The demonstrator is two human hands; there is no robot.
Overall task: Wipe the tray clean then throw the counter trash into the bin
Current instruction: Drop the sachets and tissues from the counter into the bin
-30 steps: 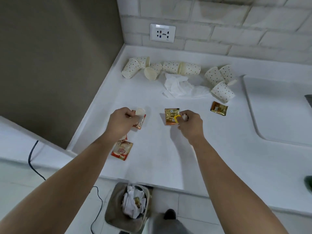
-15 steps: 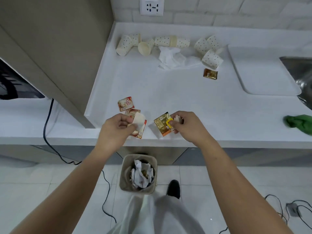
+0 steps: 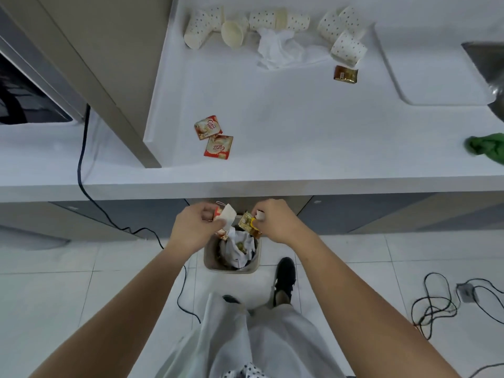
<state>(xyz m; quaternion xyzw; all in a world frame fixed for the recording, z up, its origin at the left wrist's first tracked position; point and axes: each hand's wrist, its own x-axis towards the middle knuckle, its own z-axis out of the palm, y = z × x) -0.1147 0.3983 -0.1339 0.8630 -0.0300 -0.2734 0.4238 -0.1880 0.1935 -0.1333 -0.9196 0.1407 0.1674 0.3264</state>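
Holding both hands low over the small beige plastic bin [image 3: 215, 264] on the tiled floor, just in front of the white table [image 3: 286, 126]. Gripping a red-and-white sachet [image 3: 217, 214] together with a white paper scrap [image 3: 228, 216] in the left hand [image 3: 195, 230], fingers [image 3: 206, 212] curled round the pair, above the bin's eleven o'clock rim. Pinching a crinkled gold foil sachet [image 3: 246, 223] with a yellow tab in the right hand [image 3: 278, 223], fingers [image 3: 268, 212] bunched together on its edge, above the bin's one o'clock rim. Looking down into the bin at crumpled white paper [image 3: 237, 249] filling it nearly to the top. Standing with a black shoe [image 3: 285, 274] near the bin at four o'clock.

Looking past the hands at trash lying on the table: two red-and-white creamer sachets [image 3: 208, 127] touching corner to corner at nine o'clock; a dark brown-and-gold foil sachet [image 3: 345, 74] at one o'clock; white polka-dot paper cups [image 3: 349, 49] tipped on their sides along the back at twelve o'clock, one just beside the brown sachet; a crumpled white tissue [image 3: 278, 49] among the cups. Seeing the white rounded plastic tray [image 3: 431, 64] lying flat at two o'clock, well apart from both hands, and a bunched green cloth [image 3: 488, 147] at three o'clock near the table's front edge.
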